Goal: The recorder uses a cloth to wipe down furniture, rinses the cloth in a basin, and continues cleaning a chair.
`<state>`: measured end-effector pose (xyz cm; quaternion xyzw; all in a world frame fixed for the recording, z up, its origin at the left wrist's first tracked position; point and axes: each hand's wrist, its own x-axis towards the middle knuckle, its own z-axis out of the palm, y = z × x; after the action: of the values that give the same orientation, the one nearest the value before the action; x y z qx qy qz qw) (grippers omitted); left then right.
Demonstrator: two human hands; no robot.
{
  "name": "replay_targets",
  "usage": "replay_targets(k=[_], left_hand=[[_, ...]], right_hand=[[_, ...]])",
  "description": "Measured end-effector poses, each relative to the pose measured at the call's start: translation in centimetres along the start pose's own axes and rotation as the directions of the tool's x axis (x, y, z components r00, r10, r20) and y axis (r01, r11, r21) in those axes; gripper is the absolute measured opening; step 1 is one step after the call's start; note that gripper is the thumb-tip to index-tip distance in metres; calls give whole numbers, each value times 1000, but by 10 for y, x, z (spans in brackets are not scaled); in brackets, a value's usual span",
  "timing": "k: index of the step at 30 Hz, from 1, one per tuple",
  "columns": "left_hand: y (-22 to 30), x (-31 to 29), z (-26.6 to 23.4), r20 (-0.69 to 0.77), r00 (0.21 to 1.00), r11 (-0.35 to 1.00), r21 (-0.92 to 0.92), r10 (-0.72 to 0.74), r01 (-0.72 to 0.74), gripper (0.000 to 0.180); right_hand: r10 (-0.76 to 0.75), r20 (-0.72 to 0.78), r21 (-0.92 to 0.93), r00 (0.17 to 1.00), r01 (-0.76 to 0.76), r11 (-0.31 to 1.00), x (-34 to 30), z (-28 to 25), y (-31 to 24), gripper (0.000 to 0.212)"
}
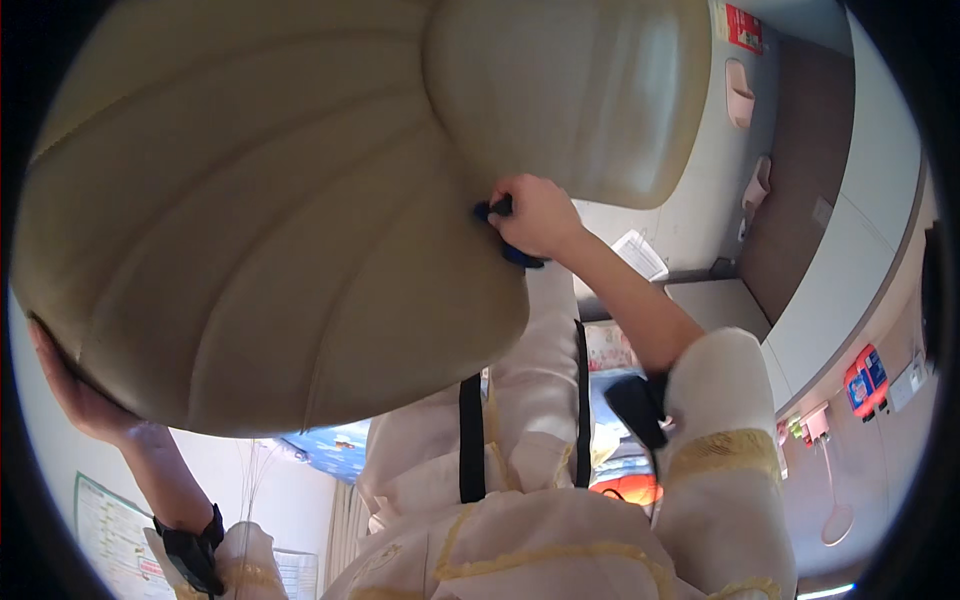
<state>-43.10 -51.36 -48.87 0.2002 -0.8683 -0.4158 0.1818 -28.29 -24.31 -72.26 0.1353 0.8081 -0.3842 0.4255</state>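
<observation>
A large olive-tan padded chair (250, 210) with a ribbed, shell-like back fills the upper left, and its smooth seat (560, 100) is at the top centre. My left hand (85, 395) holds the lower left edge of the chair back, with some fingers hidden behind it. My right hand (538, 218) is closed around a dark blue cloth (520, 257) and presses it on the right side of the back, close to where it meets the seat. A dark bit also sticks out between the fingers; its shape is hard to make out.
Pink slippers (739, 93) lie at the upper right beside a brown panel. A white cabinet (840, 280) curves along the right. Hanging on the wall are a red and blue pack (866, 382) and a pink fly swatter (836, 515). A poster (120, 545) is at the lower left.
</observation>
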Motion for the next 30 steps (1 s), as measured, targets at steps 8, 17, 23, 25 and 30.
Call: replay_targets(k=[8,17,23,25,30], left_hand=[[-3,-1,1,39,995,992,-83,-89,92,44],[-23,12,-26,102,970,960,153,223,-236,49],[-21,8,-16,68,983,959,215,172,-183,49],[-14,7,-13,22,995,985,137,98,-100,48],[-15,7,-9,43,998,999,-21,44,-43,47]], right_hand=[[-261,-30,245,965,260,934,-136,-17,-43,14],[-235,-118,-85,965,226,970,-35,12,-24,14],[-171,-88,-211,981,149,966,30,25,-9,16],[-86,-168,-271,982,38,962,52,32,1,16],[69,-138,-68,988,-79,995,63,35,30,22]])
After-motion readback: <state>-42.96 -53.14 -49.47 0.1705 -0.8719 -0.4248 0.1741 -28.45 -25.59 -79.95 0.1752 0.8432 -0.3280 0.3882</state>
